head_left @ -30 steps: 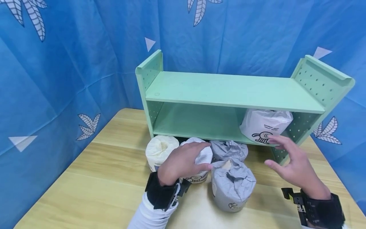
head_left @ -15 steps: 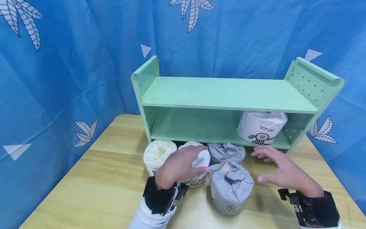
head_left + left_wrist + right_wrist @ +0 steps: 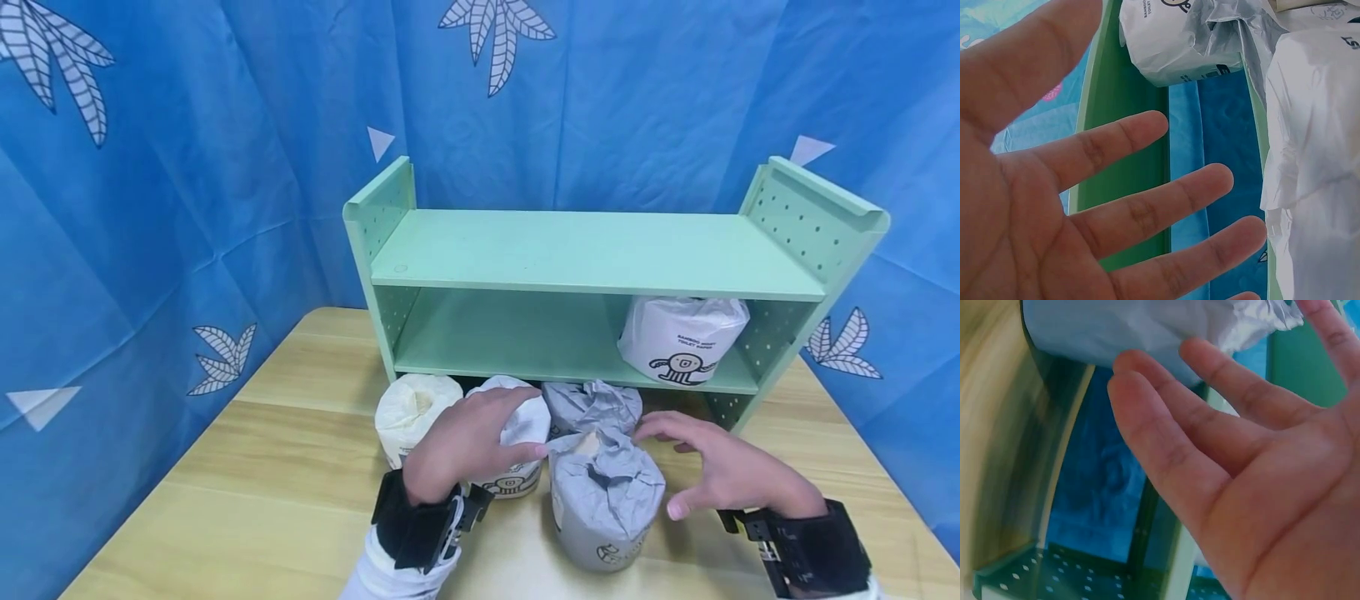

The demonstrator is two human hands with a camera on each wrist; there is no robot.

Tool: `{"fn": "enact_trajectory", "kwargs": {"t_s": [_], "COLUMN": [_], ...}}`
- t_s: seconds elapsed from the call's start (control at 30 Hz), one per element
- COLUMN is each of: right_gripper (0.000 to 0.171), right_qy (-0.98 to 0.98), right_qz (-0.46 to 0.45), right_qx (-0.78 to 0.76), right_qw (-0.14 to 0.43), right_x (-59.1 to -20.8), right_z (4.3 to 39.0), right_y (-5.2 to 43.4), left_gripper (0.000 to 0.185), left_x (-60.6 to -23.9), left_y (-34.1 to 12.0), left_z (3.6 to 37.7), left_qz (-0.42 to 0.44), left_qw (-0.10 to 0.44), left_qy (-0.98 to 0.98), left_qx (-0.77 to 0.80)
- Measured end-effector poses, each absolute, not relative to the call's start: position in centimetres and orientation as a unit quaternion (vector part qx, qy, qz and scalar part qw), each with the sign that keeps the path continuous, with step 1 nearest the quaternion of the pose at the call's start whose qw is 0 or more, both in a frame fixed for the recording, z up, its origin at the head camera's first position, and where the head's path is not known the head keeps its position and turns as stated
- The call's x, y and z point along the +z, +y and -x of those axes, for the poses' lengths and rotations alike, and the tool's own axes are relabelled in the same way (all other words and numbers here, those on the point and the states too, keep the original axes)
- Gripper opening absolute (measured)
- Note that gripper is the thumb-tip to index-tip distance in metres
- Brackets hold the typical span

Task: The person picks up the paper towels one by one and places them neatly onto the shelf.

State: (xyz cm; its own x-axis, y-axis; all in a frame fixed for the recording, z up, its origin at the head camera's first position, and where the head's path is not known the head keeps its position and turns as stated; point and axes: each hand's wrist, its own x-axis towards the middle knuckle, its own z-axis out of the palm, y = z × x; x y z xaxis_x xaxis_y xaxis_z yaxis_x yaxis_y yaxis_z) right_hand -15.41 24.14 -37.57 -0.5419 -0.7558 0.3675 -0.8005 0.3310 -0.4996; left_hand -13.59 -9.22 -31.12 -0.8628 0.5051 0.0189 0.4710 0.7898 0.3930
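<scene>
My left hand (image 3: 472, 442) hovers over a white-wrapped toilet roll (image 3: 529, 423), its fingers reaching across the top and its thumb pointing at the grey rolls. In the left wrist view those fingers (image 3: 1154, 200) are spread and hold nothing. A grey-wrapped toilet roll (image 3: 609, 521) with crumpled paper on top stands in front, between the two hands. My right hand (image 3: 731, 468) is at its right side, thumb apart from the fingers. The right wrist view has relaxed fingers (image 3: 1166, 431) close to grey wrapping. Another grey-wrapped roll (image 3: 588, 406) sits behind.
A cream-wrapped roll (image 3: 412, 414) stands left of the white one. Behind them is a green two-tier shelf (image 3: 585, 250), with a white-wrapped roll (image 3: 682, 337) at the right of its lower tier. All stand on a wooden table (image 3: 247, 492) before blue curtains.
My right hand has moved down and left, from in front of the roll on the shelf to beside the front grey roll. My left hand stays over the white roll. The head view has shifted slightly.
</scene>
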Motion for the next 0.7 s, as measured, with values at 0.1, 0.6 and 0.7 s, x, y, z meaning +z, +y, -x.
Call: {"fn": "enact_trajectory", "kwargs": {"t_s": [0.1,0.6,0.7], "right_gripper": [0.070,0.073,0.073], "right_qy": [-0.807,-0.803,-0.801], "right_qz": [-0.487,-0.488,-0.486], "right_qx": [0.334,0.341,0.348], "right_qw": [0.021,-0.036,-0.042], "right_x": [-37.9,-37.8,-37.9], "right_z": [15.6,15.1,15.0], "right_y": [23.8,23.0,22.8], "left_gripper": [0.067,0.066,0.066], "left_x": [-31.1,-31.2,-31.3], "left_y": [-9.2,-9.2,-9.1], "left_z": [13.5,13.6,13.7], "left_qz": [-0.254,-0.257,-0.256], "left_qw": [0.045,0.041,0.044], "left_qy": [0.946,0.946,0.946], "left_qx": [0.194,0.193,0.194]}}
